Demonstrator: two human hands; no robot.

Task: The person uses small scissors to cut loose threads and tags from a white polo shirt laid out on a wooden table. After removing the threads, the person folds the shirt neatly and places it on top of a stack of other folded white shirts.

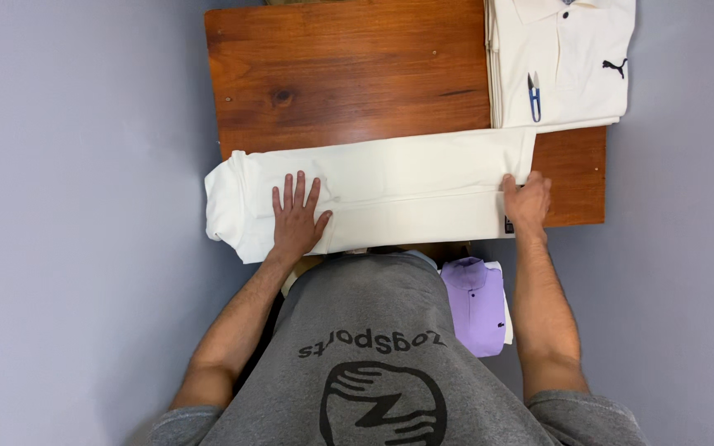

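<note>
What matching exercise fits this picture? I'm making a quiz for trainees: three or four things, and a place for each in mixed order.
Things:
1. left hand
2. right hand
3. snips
4. purple shirt

Places:
A. on the folded white stack
B. below the table edge, beside the person
C. flat on the long garment
D. at the long garment's right end

Pairs: 1-C, 2-D, 3-A, 4-B

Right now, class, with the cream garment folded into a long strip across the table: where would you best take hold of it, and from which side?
Probably by its two short ends. The cream garment lies lengthwise across the wooden table, so come in from either end: the left hand lies flat on top near one end, and the right hand grips the other end's edge.
</note>
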